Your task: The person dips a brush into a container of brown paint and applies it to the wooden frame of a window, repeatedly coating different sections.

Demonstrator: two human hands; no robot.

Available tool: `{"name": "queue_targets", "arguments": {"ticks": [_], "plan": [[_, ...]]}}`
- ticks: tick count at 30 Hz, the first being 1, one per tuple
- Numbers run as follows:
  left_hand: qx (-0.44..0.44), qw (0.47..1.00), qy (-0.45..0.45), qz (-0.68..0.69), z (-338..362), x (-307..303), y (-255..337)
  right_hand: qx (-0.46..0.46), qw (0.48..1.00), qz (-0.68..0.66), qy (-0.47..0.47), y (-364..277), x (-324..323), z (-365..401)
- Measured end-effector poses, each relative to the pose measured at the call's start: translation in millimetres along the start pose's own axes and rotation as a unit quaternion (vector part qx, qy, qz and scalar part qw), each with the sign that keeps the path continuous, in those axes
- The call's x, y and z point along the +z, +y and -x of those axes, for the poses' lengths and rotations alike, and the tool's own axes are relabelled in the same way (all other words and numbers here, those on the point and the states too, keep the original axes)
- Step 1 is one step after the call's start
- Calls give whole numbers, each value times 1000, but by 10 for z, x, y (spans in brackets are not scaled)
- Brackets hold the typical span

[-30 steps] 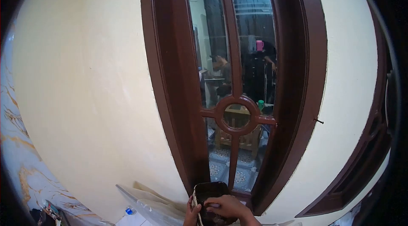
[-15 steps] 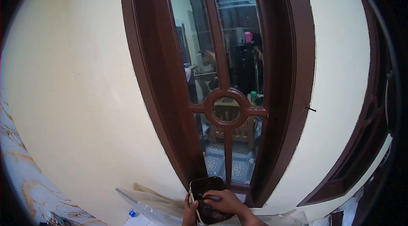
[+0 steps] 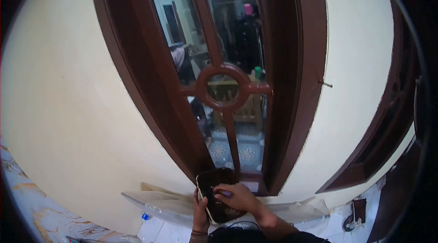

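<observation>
Low in front of me, my left hand point(image 3: 200, 211) grips the pale left rim of a rectangular paint container point(image 3: 209, 179), thumb on its near side. Dark brown paint coats the inside. My right hand point(image 3: 239, 198) reaches over the container with fingers closed around the purplish handle of what looks like a paintbrush point(image 3: 223, 192); its bristle end is hidden low in the container. Just beyond stands a brown wooden window frame point(image 3: 285, 83) with glass panes and a ring-shaped bar point(image 3: 222, 85) at its middle.
Cream wall point(image 3: 64, 110) lies on both sides. A nail point(image 3: 326, 84) sticks out right of the frame. Crumpled clear plastic sheeting point(image 3: 169, 204) runs along the wall's foot. A second brown frame point(image 3: 365, 151) is at the right. Something small and blue point(image 3: 146, 216) lies on the floor.
My view has tilted down and shifted right, so the window sits higher and further left. Both hands keep their hold, with the brush still inside the container.
</observation>
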State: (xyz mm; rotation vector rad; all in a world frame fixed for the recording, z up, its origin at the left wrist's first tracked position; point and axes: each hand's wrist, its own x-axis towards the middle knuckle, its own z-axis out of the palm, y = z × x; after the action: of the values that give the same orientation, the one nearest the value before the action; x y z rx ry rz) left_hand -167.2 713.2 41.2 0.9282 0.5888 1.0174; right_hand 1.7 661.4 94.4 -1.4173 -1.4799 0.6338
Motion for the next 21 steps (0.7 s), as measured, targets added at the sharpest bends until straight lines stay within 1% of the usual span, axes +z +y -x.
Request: {"name": "queue_targets", "arguments": {"ticks": [2, 3, 7, 9, 10, 12, 13, 15, 16, 18, 19, 21], "plan": [[9, 999, -15, 34, -6, -14, -16, -8, 998, 38, -50, 58, 3, -4], [6, 1000, -4, 30, 9, -5, -6, -17, 999, -18, -31, -19, -17, 13], [-16, 999, 6, 39, -12, -44, -29, -14, 1000, 17, -10, -56, 7, 49], [-18, 999, 4, 35, 7, -44, -32, -22, 998, 29, -59, -71, -14, 43], [-9, 999, 1, 35, -10, -38, -25, -19, 998, 27, -53, -86, -5, 44], [-15, 999, -3, 41, -24, -26, 1, -46, 998, 40, -6, -147, 7, 64], [-17, 999, -3, 50, -12, -30, 5, -42, 998, 40, -3, -178, -16, 73], [-18, 999, -13, 43, -19, -67, -2, -17, 990, 107, -86, -254, -108, 50], [-14, 999, -21, 38, -37, -84, -5, -15, 991, 107, -82, -289, -155, 38], [-10, 999, -26, 31, -70, -114, -17, -64, 995, 75, -28, -371, -260, 16], [-5, 999, -28, 25, -71, -126, -16, -62, 995, 75, -26, -441, -321, 0], [-10, 999, -34, 30, -69, -118, 12, -78, 987, 140, 32, -593, -438, -20]]}}
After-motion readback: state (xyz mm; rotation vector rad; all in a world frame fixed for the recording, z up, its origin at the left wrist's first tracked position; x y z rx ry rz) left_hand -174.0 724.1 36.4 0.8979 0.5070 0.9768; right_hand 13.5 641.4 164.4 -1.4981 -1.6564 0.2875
